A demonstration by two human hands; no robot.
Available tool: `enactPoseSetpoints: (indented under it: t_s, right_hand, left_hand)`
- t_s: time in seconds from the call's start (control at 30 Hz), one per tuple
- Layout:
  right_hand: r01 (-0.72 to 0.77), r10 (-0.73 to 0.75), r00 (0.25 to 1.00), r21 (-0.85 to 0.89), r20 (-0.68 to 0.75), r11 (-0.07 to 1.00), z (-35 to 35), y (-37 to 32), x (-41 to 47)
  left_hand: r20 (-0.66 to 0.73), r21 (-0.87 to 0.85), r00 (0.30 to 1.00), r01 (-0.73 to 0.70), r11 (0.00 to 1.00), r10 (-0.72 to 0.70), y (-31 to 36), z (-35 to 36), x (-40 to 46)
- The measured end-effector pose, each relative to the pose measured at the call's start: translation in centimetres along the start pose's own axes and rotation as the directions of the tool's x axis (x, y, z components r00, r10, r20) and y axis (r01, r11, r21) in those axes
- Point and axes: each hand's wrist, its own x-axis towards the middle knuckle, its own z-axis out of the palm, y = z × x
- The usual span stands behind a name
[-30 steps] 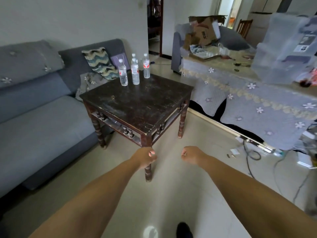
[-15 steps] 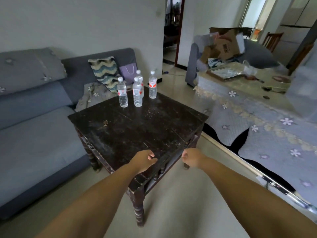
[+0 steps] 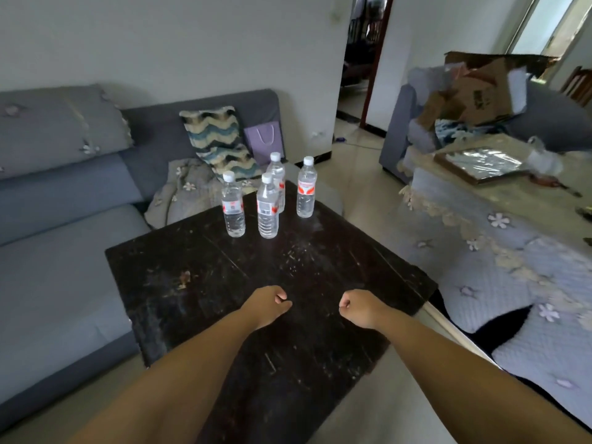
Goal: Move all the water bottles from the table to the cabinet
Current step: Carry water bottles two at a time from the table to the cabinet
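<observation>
Several clear water bottles with white caps and red-and-white labels stand upright at the far corner of a dark wooden table (image 3: 320,267): one on the left (image 3: 233,209), one in front (image 3: 267,211), one behind it (image 3: 277,174), one on the right (image 3: 306,188). My left hand (image 3: 266,305) and my right hand (image 3: 360,307) hover over the table's near half, both closed into loose fists with nothing in them, well short of the bottles. No cabinet is in view.
A grey sofa (image 3: 57,238) runs along the left, with a patterned cushion (image 3: 217,139) and a purple bag (image 3: 264,141) behind the bottles. To the right is a cloth-covered table (image 3: 499,225) with a tray and cardboard boxes (image 3: 480,91). A doorway (image 3: 362,59) opens at the back.
I have moved closer to the dark table. My fists, earlier over the floor in front of it, are now above its top. The bottles have not moved.
</observation>
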Motion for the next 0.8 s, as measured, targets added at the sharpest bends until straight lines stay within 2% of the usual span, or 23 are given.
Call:
enactPoseSetpoints:
  t_s: [0.13, 0.33, 0.43, 0.57, 0.73, 0.8]
  right_hand:
    - [0.033, -0.032, 0.999, 0.017, -0.019, 0.999, -2.3, -2.1, 6.3]
    - [0.1, -0.101, 0.995, 0.052, 0.014, 0.994, -2.5, -6.3, 16.0]
    - [0.107, -0.093, 0.992, 0.174, -0.09, 0.979, -2.8, -8.8, 21.2]
    - [0.16, -0.089, 0.978, 0.398, -0.191, 0.903, -2.7, -12.1, 28.0]
    - [0.381, -0.237, 0.921, 0.593, -0.309, 0.71, -2.1, -14.1, 33.5]
    - [0.416, -0.259, 0.908, 0.626, -0.33, 0.659, -1.1, -14.3, 34.9]
  left_hand:
    - [-0.043, -0.037, 0.998, 0.054, 0.998, -0.055, -0.6, -3.0, 5.1]
    - [-0.136, -0.224, 0.962, 0.203, 0.953, -0.236, -3.6, -6.4, 10.9]
    - [-0.189, -0.309, 0.931, 0.246, 0.919, -0.313, -5.4, -8.0, 14.0]
    - [-0.273, -0.473, 0.844, 0.3, 0.828, -0.461, -7.5, -10.1, 18.8]
    - [-0.429, -0.6, 0.753, 0.175, 0.781, -0.498, -7.9, -11.4, 24.2]
    - [-0.465, -0.634, 0.725, 0.127, 0.763, -0.507, -8.0, -11.3, 26.1]
